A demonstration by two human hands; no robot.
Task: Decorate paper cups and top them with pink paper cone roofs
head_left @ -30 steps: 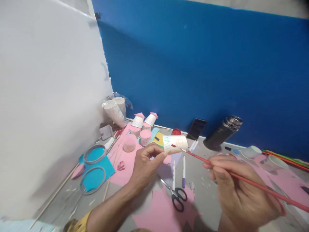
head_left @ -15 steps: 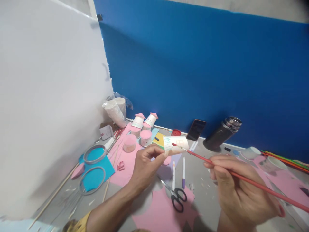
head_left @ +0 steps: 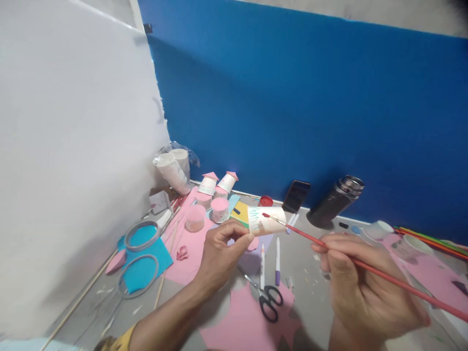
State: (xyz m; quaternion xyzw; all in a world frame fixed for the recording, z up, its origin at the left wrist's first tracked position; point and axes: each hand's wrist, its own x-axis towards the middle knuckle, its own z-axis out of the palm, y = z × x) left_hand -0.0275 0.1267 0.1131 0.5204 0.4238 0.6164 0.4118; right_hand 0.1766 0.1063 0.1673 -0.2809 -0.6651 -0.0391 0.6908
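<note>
Cups in a clear plastic bag [head_left: 171,168] lean by the white wall [head_left: 80,146]; our left hand [head_left: 223,248] pinches a white cup [head_left: 266,220] sideways above the grey surface [head_left: 303,297], our right grips a red-tipped paintbrush [head_left: 314,239]. Against the earlier frame, its tip sits slightly farther right.

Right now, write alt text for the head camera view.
A left hand pinches a white paper cup on its side, while a right hand holds a red paintbrush against or just over it. Around them lie scissors, pens, pink paper and small pink-topped cups.
</note>
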